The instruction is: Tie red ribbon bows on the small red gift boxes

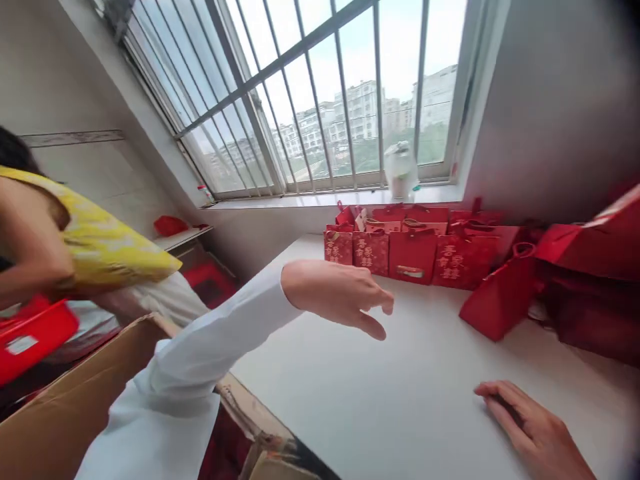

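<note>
My left hand, in a white sleeve, reaches over the white tabletop with the thumb apart from the loosely bent fingers. Nothing is in it, and the red gift bags stand just beyond. At the lower right, my right hand is low over the tabletop or resting on it, fingers loosely curved and thumb a little apart, with nothing visible in its grasp. Red paper gift bags, some with gold lettering, stand in rows along the wall. One red bag leans at an angle nearer my right hand.
An open cardboard box with dark red contents stands below my left arm. Larger red bags crowd the right side. A person in a yellow top bends beside a red basket. A plastic-wrapped container sits on the windowsill.
</note>
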A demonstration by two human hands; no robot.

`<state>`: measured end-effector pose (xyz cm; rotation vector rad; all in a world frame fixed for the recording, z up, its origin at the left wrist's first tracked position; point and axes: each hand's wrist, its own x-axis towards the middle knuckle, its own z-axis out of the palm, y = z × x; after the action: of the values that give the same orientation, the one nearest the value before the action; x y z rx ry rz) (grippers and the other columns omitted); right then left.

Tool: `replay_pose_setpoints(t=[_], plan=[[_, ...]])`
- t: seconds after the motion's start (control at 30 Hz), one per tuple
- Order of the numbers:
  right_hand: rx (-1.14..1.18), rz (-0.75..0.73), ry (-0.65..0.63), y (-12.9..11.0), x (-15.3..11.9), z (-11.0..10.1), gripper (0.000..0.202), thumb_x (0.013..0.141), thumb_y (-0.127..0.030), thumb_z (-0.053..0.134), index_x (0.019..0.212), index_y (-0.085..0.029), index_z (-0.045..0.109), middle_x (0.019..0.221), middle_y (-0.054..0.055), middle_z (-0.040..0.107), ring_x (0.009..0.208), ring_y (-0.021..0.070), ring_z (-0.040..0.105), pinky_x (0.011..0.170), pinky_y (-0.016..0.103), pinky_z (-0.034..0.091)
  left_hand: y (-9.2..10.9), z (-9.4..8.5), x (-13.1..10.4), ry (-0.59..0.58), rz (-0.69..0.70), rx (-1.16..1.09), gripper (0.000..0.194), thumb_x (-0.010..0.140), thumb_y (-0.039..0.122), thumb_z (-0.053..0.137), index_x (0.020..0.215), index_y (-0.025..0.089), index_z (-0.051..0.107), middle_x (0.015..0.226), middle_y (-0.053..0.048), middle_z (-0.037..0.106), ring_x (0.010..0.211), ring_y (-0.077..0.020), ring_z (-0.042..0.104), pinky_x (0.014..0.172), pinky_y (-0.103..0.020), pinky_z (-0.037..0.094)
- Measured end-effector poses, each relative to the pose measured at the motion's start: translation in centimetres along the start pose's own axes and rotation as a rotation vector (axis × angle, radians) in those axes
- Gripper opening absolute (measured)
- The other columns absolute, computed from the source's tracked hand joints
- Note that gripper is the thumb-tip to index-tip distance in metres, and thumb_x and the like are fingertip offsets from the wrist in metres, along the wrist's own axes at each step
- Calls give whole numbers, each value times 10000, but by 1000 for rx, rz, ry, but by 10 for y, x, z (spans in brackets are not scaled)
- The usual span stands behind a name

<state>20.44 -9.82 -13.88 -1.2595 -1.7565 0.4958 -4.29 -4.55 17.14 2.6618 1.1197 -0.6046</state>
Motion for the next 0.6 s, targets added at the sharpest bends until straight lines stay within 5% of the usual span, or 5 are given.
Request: replay_pose_setpoints(t=[0.07,0.33,0.47,0.6], plan=[[41,-6,-86,-8,6,-7,175,905,-269,419,823,-232,569,775,46,608,693,187,605,610,293,481,29,-8,47,8,175,98,324,846,381,589,1133,231,605,1031,-44,686,1011,-218,587,732,-256,427],[-144,80,28,-14,32,-5,206,757,-13,484,759,-187,593,791,-4,618,769,125,591,713,201,453,118,-20,192,171,824,11,285,837,320,608,1106,232,576,1067,-5,652,940,-161,605,771,-219,439],[-249,69,30,-8,37,-5,133,765,-58,593,758,-189,615,793,-24,631,795,111,592,771,163,433,133,-3,222,276,789,-85,383,780,332,665,1127,236,536,1143,-13,614,1031,-192,571,860,-259,438],[-323,38,8,0,38,4,89,764,-131,645,761,-214,612,813,-43,624,792,111,575,748,160,422,123,10,224,323,669,-117,397,818,387,608,1186,291,496,1201,-6,589,1060,-203,566,875,-292,456]])
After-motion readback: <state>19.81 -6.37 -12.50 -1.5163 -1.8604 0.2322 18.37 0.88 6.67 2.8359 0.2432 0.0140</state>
